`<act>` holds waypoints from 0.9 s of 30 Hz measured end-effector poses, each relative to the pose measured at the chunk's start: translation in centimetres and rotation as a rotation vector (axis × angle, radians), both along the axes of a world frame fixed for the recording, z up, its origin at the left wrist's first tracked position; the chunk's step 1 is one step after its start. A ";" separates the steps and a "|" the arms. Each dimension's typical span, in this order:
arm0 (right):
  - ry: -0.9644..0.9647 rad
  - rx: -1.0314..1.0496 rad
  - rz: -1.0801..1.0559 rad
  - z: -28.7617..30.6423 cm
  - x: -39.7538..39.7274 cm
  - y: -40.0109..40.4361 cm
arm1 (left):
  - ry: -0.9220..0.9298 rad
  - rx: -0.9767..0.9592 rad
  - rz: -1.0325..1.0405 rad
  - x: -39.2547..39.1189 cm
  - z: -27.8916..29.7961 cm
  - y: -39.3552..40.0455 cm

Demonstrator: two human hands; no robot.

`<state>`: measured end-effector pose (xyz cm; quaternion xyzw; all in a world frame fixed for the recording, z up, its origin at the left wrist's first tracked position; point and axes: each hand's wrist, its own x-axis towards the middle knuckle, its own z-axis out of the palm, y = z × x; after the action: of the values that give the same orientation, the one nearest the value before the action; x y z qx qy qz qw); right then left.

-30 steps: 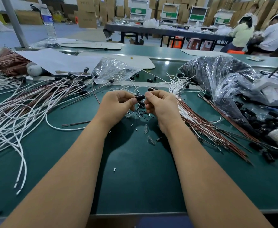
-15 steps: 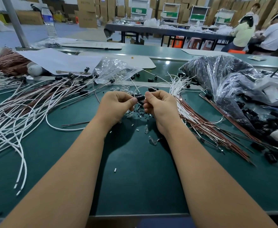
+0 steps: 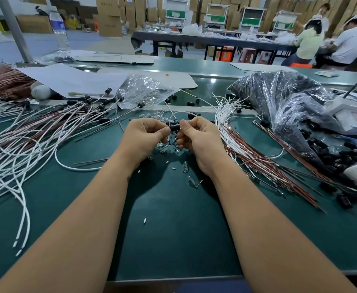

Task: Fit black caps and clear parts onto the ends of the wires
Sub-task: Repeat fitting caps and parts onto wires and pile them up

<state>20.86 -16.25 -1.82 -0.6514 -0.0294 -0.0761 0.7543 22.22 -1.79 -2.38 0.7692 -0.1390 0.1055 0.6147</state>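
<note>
Since one second ago both hands have stayed almost in the same place above the middle of the dark green work table (image 3: 173, 240), and the small black cylindrical plastic cap (image 3: 175, 127) is still between them; only the fingers have closed a little more together. The left hand (image 3: 144, 137) has its fingers curled and pinches the cap from the 9 o'clock side with thumb and forefinger. The right hand (image 3: 198, 140) is also curled and pinches the same cap from the 3 o'clock side. A thin white wire (image 3: 178, 113) rises from the cap and makes a loop toward 12 o'clock. Just under the hands, small clear glass-like parts (image 3: 185, 167) and tiny black pieces lie loose on the table. At 9 o'clock a wide heap of white and brown wires with black caps already on their ends (image 3: 46, 127) spreads over the table. At 3 o'clock lies a bundle of white and brown wires with bare ends (image 3: 258, 157). At 2 o'clock stands a large crumpled plastic bag of black caps (image 3: 279, 98), and at 11 o'clock a smaller transparent bag of clear parts (image 3: 143, 92).
</note>
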 end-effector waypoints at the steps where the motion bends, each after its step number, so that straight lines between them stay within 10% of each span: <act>1: -0.002 -0.006 0.002 0.0 0.0 0.0 | 0.001 0.006 -0.002 0.0 0.0 0.0; 27: -0.144 0.145 -0.237 0.9 0.5 -0.9 | -0.088 0.291 0.115 -0.2 1.5 4.0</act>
<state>21.39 -17.14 -0.91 -0.5868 -0.0007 -0.2129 0.7812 22.03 2.18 -0.85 0.8514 -0.1352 0.1527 0.4832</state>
